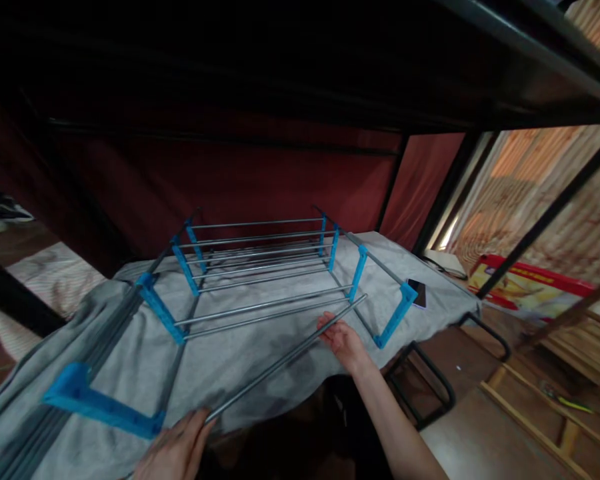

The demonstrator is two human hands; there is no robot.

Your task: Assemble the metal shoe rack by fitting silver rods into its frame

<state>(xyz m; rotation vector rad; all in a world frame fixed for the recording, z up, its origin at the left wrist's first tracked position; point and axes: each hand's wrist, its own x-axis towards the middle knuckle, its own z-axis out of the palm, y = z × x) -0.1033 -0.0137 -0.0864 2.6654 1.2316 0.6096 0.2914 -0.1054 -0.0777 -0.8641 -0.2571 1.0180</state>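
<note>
A loose grey metal rod (280,363) slants over the front of the grey cloth, its far end raised toward the right. My left hand (175,447) grips the near end at the bottom of the view. Farther along, the fingers of my right hand (343,340) curl around the rod from below. Just beyond lies a rack frame with several crossbars (265,310) fitted between blue plastic brackets (163,310). The frontmost left bracket (100,407) and the frontmost right bracket (397,313) have no crossbar between them.
The grey cloth (260,417) covers a bunk bed's lower level, with the dark upper bunk (280,60) low overhead. A phone (417,293) lies right of the rack. Black metal tube frames (430,380), a red and yellow box (535,283) and a wooden frame (540,417) stand to the right.
</note>
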